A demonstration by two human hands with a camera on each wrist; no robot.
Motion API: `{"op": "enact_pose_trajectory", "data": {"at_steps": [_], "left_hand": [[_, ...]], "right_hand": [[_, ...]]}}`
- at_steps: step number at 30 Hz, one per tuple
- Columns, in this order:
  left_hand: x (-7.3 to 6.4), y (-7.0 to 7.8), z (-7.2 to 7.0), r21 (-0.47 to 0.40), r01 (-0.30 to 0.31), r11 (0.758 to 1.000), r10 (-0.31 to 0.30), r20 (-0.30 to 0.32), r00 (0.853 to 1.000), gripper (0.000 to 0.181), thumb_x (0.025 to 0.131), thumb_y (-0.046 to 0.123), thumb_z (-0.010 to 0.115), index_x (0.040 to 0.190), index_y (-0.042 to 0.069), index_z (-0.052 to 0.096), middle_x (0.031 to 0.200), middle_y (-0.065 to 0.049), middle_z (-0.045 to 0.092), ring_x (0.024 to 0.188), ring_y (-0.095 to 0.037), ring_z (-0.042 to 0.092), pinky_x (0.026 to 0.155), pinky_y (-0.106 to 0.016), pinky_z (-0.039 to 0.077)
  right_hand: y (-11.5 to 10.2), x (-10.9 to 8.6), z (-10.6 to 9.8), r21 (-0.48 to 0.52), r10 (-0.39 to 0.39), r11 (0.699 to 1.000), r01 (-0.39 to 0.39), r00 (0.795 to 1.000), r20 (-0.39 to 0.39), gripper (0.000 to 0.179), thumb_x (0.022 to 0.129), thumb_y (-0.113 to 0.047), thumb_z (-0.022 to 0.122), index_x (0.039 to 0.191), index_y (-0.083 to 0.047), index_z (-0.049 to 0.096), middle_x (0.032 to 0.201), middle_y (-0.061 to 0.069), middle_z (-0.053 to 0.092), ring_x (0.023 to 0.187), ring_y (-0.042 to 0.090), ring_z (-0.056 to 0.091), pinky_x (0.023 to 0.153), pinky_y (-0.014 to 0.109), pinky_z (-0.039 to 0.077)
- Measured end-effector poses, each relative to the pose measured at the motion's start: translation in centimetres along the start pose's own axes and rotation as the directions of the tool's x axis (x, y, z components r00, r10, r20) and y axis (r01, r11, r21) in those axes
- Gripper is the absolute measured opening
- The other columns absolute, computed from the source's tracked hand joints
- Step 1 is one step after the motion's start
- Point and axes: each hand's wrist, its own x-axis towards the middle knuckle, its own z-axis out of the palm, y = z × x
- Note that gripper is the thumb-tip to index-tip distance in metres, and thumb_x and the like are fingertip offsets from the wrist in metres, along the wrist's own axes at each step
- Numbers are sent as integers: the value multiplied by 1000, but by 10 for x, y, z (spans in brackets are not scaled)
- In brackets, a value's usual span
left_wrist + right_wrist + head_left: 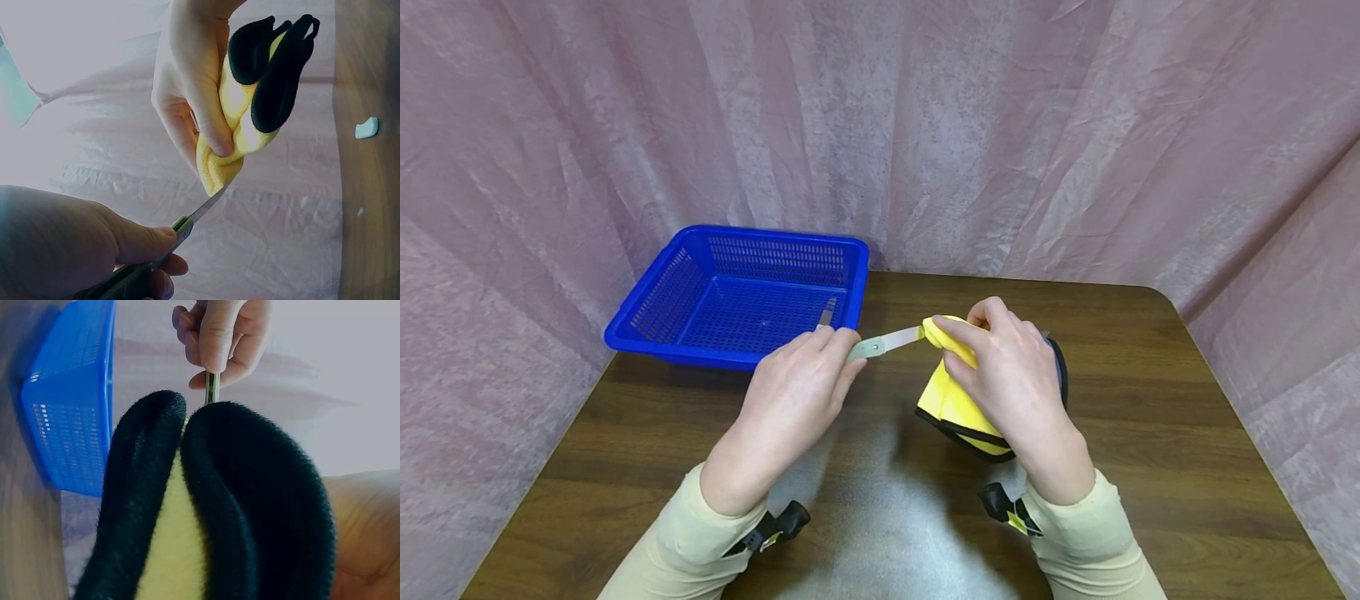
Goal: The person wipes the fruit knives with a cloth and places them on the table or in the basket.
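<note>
My left hand (pixel 805 375) grips the pale green handle of a folding knife (pixel 868 348), its blade pointing right. In my right hand (pixel 1011 367) is a yellow cloth (pixel 958 400) with black edging, pinched between thumb and fingers. A fold of the cloth covers the blade's tip, while the bare blade shows between the two hands. In the left wrist view the knife's blade (pixel 207 205) runs up into the bunched cloth (pixel 219 169). The cloth's black border (pixel 256 462) fills much of the right wrist view and hides part of the knife.
A blue plastic basket (pixel 737 229) stands at the back left of the wooden table (pixel 1150 417). A narrow metal blade (pixel 827 312) shows against the basket, just above my left knuckles. A small white object (pixel 367 128) lies on the table. Pink curtains (pixel 880 125) hang behind.
</note>
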Motion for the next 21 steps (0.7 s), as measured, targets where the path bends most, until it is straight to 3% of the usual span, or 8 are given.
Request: {"op": "enact_pose_trajectory", "data": {"at_steps": [21], "left_hand": [[0, -2, -1, 2, 6, 1000, -6, -4, 1000, 18, 104, 21, 80, 112, 8, 70, 82, -2, 59, 68, -25, 56, 55, -40, 47]], "right_hand": [[6, 0, -2, -8, 30, 1000, -30, 999, 17, 44, 93, -14, 83, 134, -29, 82, 113, 6, 62, 78, 38, 58, 69, 53, 49]]}}
